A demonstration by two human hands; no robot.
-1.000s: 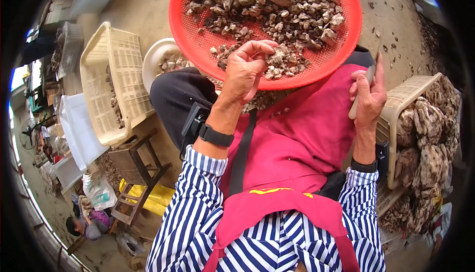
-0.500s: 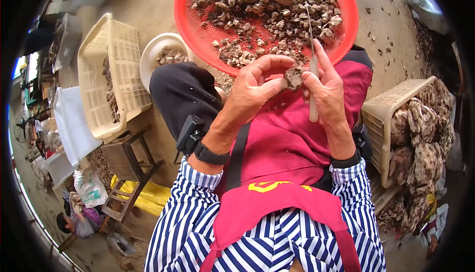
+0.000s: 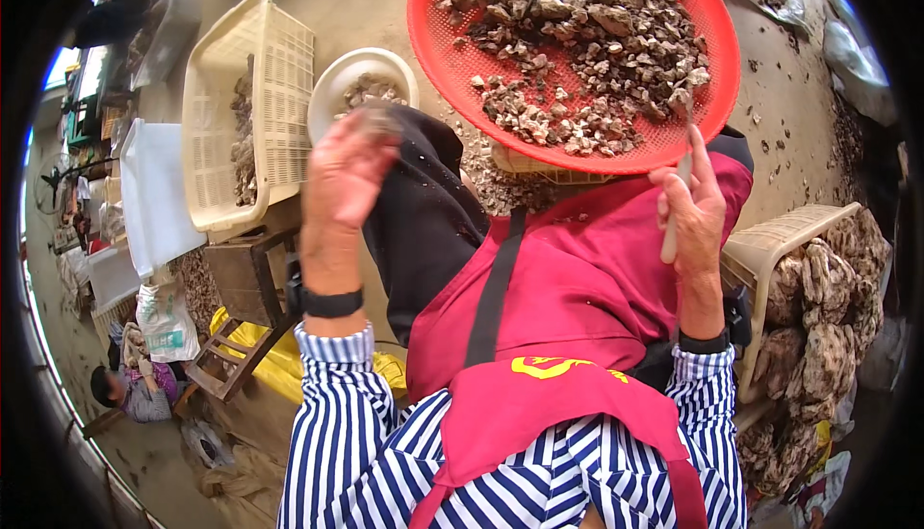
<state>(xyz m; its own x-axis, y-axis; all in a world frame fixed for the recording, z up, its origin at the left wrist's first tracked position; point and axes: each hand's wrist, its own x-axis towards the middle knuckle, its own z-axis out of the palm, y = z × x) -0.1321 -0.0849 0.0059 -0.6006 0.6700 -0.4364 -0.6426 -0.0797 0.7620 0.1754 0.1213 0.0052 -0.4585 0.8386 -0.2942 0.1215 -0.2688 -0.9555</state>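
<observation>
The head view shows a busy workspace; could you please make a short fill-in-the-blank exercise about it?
1. The right hand holds a slim knife by its pale ____.
2. The perforated tray is coloured ____.
3. The blurred left hand is nearer the white bowl than the ____ hand is.
4. The sleeves are striped blue and ____.

Missing words: handle; red; right; white.
</observation>
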